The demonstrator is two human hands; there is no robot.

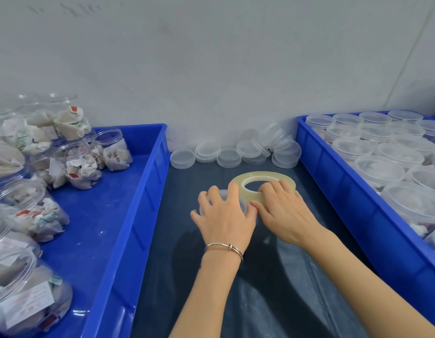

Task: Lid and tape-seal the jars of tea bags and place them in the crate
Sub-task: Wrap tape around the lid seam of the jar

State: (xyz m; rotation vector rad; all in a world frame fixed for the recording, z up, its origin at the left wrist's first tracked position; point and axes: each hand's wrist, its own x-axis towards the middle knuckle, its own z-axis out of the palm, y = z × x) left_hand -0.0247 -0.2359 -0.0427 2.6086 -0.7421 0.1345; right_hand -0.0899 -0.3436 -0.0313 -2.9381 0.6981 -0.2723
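**Hands on jar and tape roll**

Your left hand (pixel 225 213) curled its fingers over a lidded clear jar (pixel 238 200) on the dark mat (pixel 297 276). Just right of the jar, your right hand (pixel 283 211) gripped a clear tape roll (pixel 238 178), fingers hooked into its core. Blue crates (pixel 128 215) flanked the jar.

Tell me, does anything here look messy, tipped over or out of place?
Mostly tidy. The spare lids by the wall are loosely heaped, with a few tilted on edge near the right crate. In the left crate, several unlidded jars lie on their sides. Nothing looks spilled or broken.
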